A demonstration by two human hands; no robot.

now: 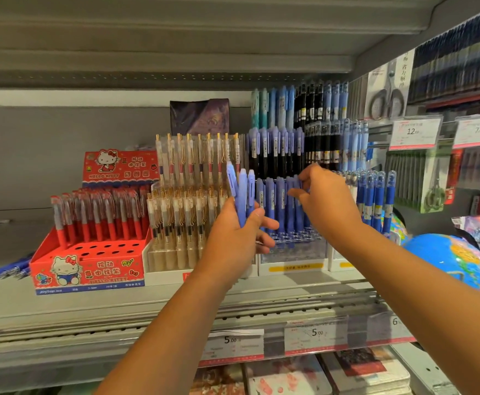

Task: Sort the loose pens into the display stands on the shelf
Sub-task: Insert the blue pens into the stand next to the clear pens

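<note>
At the far left of the shelf point(62, 306) a few loose pens point(7, 270) lie flat, well apart from both hands. Next comes the red stand point(90, 269), with free holes in its front rows, and then the clear stand point(176, 252) of gold-clip pens.

The left grip point(238, 238) is closed around a bundle of pens point(243, 195) — about three slim barrels held by their lower part. Their long axis is upright and leans a little to the left, with the clips on top. They are pale violet-blue, darker toward the lower end, and look smooth and matte.

Just to the right is the blue stand point(293, 252), with free holes along its front edge. The right grip point(328, 201) is at the front row of this stand. Its thumb and curled fingers pinch the upper end of one blue pen point(296, 215) that stands upright there, though blur makes the contact a little unsure.

In my judgement the coming move turns on one relation — the bundle lies left of the right grip, at nearly the same height, with its axis almost parallel to the standing pens. The right grip is nearer to the free holes, so a pen taken from the bundle needs only a short, straight lowering.
</note>
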